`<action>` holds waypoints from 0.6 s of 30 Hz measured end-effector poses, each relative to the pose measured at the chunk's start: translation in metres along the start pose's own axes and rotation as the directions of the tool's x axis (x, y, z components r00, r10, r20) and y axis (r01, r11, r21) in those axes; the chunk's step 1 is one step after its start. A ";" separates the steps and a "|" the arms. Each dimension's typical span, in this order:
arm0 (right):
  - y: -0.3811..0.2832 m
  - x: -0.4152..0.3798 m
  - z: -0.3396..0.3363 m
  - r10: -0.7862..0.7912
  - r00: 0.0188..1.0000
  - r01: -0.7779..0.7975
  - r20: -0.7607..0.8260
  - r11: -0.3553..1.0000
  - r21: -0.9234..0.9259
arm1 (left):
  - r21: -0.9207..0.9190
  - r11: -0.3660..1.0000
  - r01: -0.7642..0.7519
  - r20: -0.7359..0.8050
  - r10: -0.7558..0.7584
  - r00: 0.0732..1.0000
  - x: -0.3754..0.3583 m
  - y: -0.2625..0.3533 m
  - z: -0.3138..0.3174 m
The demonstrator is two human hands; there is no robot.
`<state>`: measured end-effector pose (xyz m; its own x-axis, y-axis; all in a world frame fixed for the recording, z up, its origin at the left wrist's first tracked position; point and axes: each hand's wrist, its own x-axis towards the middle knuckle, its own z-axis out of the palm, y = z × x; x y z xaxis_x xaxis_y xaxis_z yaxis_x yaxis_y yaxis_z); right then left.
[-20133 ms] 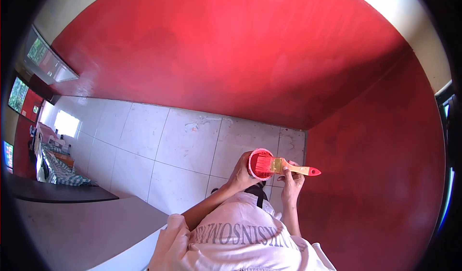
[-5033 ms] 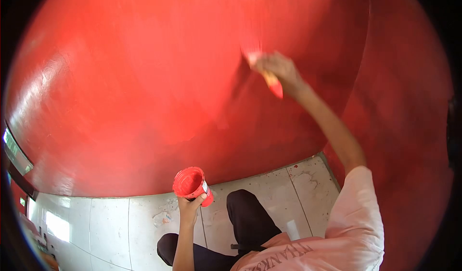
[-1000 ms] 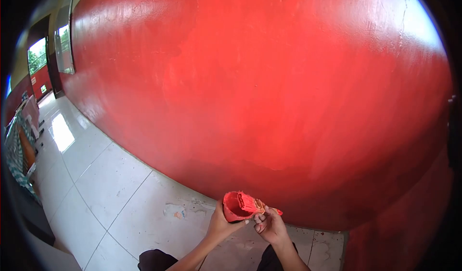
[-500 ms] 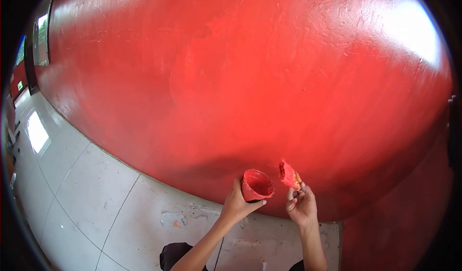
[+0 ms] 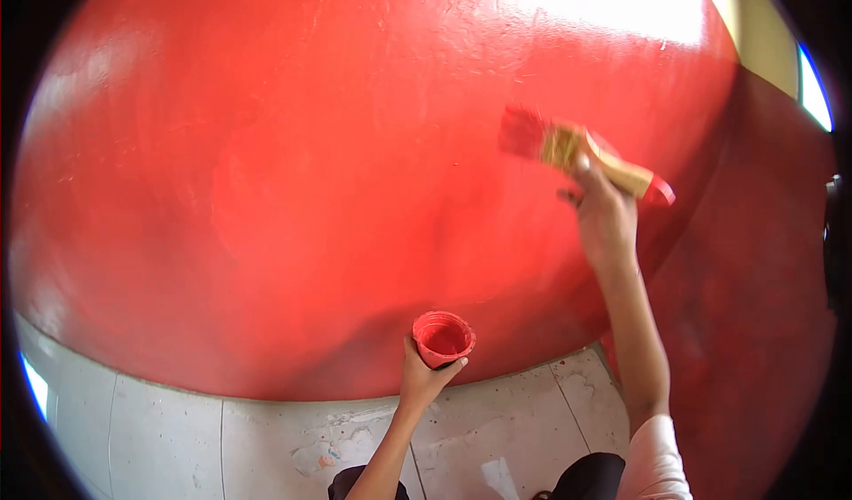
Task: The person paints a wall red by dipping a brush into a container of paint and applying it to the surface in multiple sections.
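My left hand [image 5: 421,377] is wrapped round a small red cup [image 5: 443,338], low and near the middle of the view, with red paint inside. Up and to the right, my right hand [image 5: 606,209] grips a paintbrush [image 5: 623,173] by its wooden handle. The handle has a red end pointing right, and the red, slightly blurred bristles point left over the glossy red wall [image 5: 337,189]. Whether the bristles touch the wall I cannot tell.
Pale floor tiles [image 5: 169,429] with paint spots and stains run along the wall's foot. Another darker red wall [image 5: 745,278] meets it at a corner on the right, with a yellowish part [image 5: 768,39] above. My dark-clothed knees show at the bottom.
My right hand has risen from beside the cup to higher on the wall with the brush, now turned sideways. The view has shifted right. My left hand still holds the cup.
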<state>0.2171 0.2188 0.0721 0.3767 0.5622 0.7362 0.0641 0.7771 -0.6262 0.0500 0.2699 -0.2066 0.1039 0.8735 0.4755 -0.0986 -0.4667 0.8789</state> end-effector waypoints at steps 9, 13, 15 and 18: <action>0.007 0.056 -0.010 -0.615 0.230 0.894 0.754 -0.174 -0.414 | -0.144 0.988 -0.058 -0.277 0.016 0.961 -0.002 0.008 0.016; 0.134 -0.071 -0.050 -0.312 0.405 0.912 0.860 0.077 -0.402 | -0.009 0.989 -0.149 -0.516 0.123 0.848 0.005 0.011 -0.023; 0.167 -0.128 -0.055 -0.214 0.412 0.893 0.886 0.285 -0.347 | -0.032 0.986 -0.161 -0.594 0.110 0.797 0.006 0.013 -0.046; 0.199 -0.111 -0.068 -0.034 0.383 0.837 0.923 0.436 -0.332 | -0.003 0.994 -0.110 -0.641 0.082 0.763 0.011 0.019 -0.070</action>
<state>0.2507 0.2915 -0.1519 -0.7107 0.4507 0.5402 0.6496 0.7152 0.2579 -0.0195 0.2806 -0.1875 -0.5633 0.7167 0.4112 -0.1122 -0.5594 0.8213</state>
